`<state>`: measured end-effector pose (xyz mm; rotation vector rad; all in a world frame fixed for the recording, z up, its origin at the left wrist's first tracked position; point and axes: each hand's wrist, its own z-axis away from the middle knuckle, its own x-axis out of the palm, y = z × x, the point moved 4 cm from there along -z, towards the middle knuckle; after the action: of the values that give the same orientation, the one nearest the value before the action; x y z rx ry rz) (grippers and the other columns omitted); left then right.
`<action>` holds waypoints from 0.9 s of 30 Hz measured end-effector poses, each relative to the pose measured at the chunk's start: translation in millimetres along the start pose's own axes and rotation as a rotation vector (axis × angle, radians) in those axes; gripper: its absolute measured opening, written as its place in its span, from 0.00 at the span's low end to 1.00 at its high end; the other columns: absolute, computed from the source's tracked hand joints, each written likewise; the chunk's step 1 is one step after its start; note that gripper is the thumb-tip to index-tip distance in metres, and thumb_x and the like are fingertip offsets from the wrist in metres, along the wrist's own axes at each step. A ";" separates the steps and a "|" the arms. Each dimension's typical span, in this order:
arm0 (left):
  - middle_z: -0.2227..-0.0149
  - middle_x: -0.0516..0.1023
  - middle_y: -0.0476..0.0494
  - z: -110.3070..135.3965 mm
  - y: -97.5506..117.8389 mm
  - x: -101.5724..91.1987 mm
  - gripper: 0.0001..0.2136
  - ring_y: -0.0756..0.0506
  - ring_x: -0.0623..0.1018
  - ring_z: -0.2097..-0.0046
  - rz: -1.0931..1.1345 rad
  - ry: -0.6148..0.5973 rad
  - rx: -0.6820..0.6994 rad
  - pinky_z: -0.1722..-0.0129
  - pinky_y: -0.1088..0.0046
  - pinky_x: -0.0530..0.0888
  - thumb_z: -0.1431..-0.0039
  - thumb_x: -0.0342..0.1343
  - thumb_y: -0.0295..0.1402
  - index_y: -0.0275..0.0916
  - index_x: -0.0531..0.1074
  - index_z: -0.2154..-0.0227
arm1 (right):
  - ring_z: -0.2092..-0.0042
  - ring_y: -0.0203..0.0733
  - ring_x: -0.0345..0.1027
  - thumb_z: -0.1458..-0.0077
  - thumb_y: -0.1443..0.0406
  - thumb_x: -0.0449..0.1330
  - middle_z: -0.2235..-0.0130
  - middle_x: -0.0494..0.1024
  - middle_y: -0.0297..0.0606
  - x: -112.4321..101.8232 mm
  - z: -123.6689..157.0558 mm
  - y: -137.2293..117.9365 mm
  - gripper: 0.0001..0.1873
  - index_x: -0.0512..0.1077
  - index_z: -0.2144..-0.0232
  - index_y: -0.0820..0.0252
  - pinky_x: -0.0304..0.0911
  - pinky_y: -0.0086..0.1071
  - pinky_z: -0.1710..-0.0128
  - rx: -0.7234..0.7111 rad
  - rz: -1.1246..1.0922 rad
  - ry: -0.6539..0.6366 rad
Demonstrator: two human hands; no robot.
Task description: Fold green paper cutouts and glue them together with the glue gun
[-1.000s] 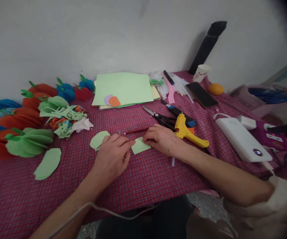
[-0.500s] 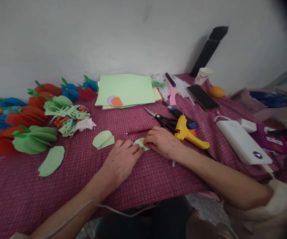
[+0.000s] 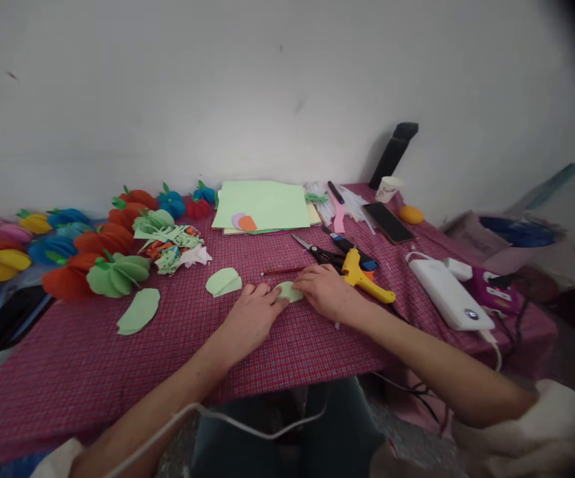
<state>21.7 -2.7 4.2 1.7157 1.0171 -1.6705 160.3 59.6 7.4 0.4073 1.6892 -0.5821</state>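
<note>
A small light green paper piece (image 3: pixel 289 291) lies on the checked cloth between my hands. The fingers of my left hand (image 3: pixel 251 320) are bent against its left edge. On its right edge, my right hand (image 3: pixel 328 292) grips with curled fingers; both hands' fingertips partly cover the paper. Just left of my hands rests a folded green paper piece (image 3: pixel 224 282), and farther left is a larger one (image 3: pixel 139 312). Behind my right hand lie a brown pencil (image 3: pixel 282 271) and black-handled scissors (image 3: pixel 317 252). A yellow glue gun (image 3: pixel 364 277) sits beside my right wrist.
Paper pumpkins (image 3: pixel 118 273) in several colours and a heap of paper scraps (image 3: pixel 175 252) stand at the left. At the back is a stack of green paper (image 3: pixel 272 202). A phone (image 3: pixel 388 222), an orange fruit (image 3: pixel 411 214), a paper cup (image 3: pixel 388 189) and a white power bank (image 3: pixel 449 295) are at right.
The camera view has shifted, so the table's things appear smaller and more of its left side shows. Both hands stay on the same green paper piece, with slight finger movement.
</note>
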 end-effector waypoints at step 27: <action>0.49 0.71 0.44 10.9 -0.4 -5.5 0.17 0.44 0.69 0.57 -0.082 0.012 0.064 0.61 0.66 0.60 0.38 0.43 0.27 0.44 0.65 0.48 | 0.36 0.48 0.44 0.44 0.74 0.48 0.46 0.70 0.38 7.5 25.3 -6.0 0.22 0.68 0.48 0.57 0.36 0.53 0.39 -0.154 0.155 -0.048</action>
<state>15.3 -12.1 8.7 1.7483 1.0633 -1.7636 175.7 39.7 -2.4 0.4052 1.6272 -0.3434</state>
